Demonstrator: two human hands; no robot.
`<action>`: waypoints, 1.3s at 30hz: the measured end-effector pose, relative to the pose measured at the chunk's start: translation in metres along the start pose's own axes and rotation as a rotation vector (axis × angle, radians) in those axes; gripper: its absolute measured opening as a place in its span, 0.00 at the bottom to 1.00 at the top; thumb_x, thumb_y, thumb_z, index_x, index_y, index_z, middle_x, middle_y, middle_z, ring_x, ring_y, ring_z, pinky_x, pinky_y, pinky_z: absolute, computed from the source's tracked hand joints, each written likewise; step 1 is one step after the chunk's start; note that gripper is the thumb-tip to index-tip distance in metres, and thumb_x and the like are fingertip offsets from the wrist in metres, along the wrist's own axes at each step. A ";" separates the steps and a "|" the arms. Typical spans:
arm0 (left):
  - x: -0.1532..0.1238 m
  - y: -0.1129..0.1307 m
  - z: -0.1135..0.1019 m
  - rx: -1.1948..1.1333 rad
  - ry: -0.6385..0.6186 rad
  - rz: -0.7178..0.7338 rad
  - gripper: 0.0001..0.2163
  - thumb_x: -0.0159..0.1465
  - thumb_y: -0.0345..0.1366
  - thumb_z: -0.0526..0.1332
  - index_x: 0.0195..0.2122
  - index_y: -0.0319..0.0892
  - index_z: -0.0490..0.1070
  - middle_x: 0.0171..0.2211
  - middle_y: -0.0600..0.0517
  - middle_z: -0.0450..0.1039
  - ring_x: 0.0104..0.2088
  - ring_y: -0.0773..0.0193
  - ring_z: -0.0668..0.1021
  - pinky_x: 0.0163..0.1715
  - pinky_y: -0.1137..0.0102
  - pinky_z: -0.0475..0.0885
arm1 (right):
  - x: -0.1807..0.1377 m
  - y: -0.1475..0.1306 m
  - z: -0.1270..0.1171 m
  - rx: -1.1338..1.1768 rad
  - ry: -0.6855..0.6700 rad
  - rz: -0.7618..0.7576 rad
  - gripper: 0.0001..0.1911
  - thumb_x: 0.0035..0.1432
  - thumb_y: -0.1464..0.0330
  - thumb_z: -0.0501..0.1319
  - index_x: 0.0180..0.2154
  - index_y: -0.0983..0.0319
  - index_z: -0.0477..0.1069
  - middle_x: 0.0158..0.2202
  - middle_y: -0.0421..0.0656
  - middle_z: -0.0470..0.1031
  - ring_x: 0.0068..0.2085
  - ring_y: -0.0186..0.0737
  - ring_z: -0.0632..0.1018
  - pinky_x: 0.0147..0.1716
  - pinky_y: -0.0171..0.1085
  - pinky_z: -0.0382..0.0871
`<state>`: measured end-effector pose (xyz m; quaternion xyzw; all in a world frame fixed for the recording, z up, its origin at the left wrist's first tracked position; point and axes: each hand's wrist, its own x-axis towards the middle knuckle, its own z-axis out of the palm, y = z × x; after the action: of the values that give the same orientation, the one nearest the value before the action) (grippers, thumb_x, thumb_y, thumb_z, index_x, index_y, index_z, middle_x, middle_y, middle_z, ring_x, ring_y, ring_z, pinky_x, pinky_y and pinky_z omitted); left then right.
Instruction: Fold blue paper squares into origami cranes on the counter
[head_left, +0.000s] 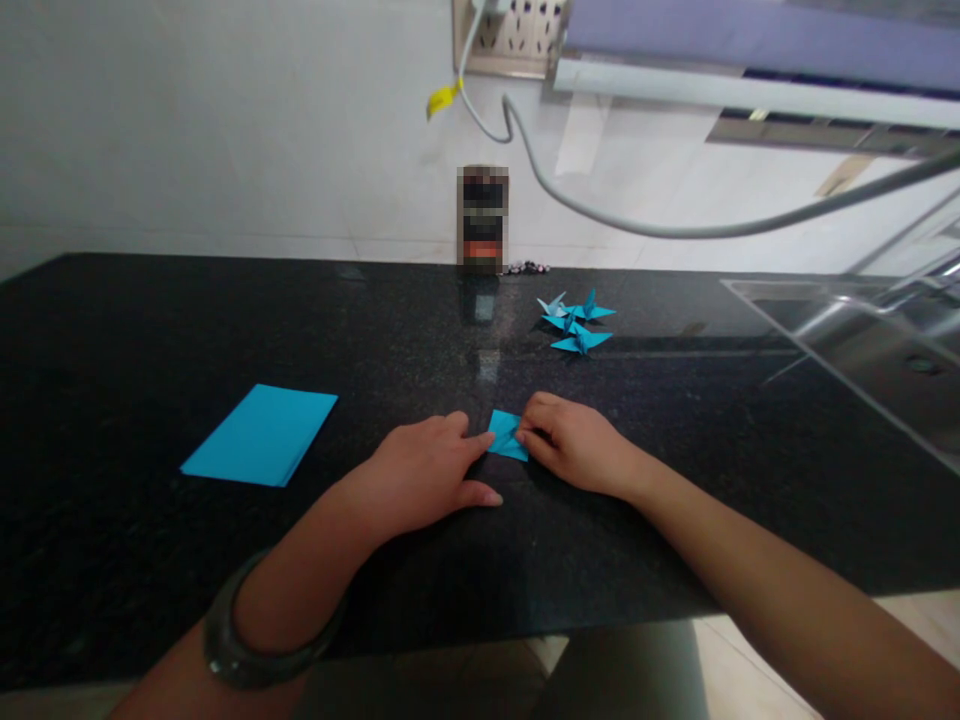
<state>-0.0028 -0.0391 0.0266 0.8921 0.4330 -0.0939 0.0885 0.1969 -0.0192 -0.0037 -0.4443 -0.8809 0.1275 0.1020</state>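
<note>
Folded blue paper [508, 435], small and partly creased, lies flat on the black stone counter [112, 380] just below the middle of the frame, pinned between the person's two hands. The left hand [420, 475] rests palm down to the left of it, fingers loosely extended, the forefinger pressing on the paper's left edge and the thumb stretched out along the counter below. The right hand [574, 445] comes in from the lower right with its fingers curled, the fingertips pinching or pressing the paper's right edge (which of the two cannot be told from this angle). A dark bangle [247, 655] circles the left wrist at the lower left. A stack of flat blue sheets [262, 435] lies well apart in the left middle of the frame. Three or so finished folded blue paper figures [576, 322] sit in a cluster above and to the right of the hands. At the wall in the upper middle stands a small dark container [482, 220], its face blurred so no writing can be read. A grey cable [600, 215] with a yellow tag [442, 98] hangs from a wall socket [510, 35] at the top; the tag shows no legible text. A metal sink [885, 350] fills the right edge.
</note>
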 end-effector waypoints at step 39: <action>-0.001 -0.006 0.001 -0.032 -0.025 -0.020 0.22 0.58 0.53 0.50 0.50 0.53 0.66 0.37 0.48 0.67 0.37 0.57 0.73 0.31 0.68 0.66 | 0.009 -0.010 0.008 -0.182 -0.021 0.210 0.13 0.61 0.65 0.48 0.34 0.63 0.67 0.36 0.47 0.71 0.37 0.40 0.73 0.36 0.35 0.63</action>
<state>-0.0079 -0.0367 0.0254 0.8850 0.4421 -0.0988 0.1073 0.1812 -0.0185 -0.0077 -0.5400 -0.8385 0.0616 0.0381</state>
